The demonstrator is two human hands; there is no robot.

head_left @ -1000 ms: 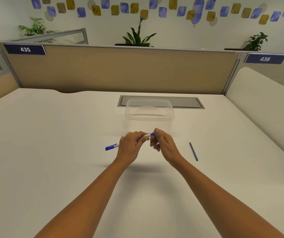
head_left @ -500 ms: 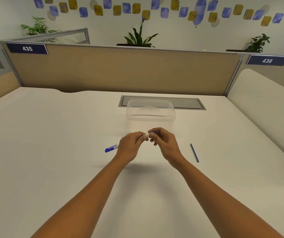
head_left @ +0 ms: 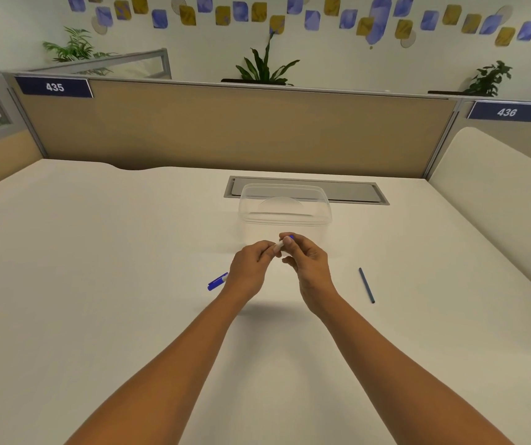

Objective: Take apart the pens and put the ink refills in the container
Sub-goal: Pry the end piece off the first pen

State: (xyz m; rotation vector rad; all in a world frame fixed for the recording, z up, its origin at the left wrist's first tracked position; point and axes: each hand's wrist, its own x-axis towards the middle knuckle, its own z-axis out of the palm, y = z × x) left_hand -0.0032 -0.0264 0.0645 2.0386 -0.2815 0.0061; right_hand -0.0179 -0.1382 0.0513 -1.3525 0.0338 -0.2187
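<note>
Both my hands hold one white pen with blue ends [head_left: 217,281] just in front of a clear plastic container [head_left: 286,205]. My left hand [head_left: 249,269] wraps the pen's barrel, and its blue cap end sticks out to the lower left. My right hand [head_left: 307,263] pinches the other end, where a bit of white barrel and a blue tip show between the fingers. A thin blue ink refill [head_left: 367,285] lies loose on the white desk [head_left: 97,284] to the right of my right hand. The container looks empty.
A grey cable hatch [head_left: 354,191] is set into the desk behind the container. Tan partition panels [head_left: 225,130] labelled 435 and 436 close off the back, with plants behind them. A second desk surface rises at the right.
My right hand's fingers have shifted over the pen's right end, covering more of the blue tip. The pen, the refill and the container stay where they were.
</note>
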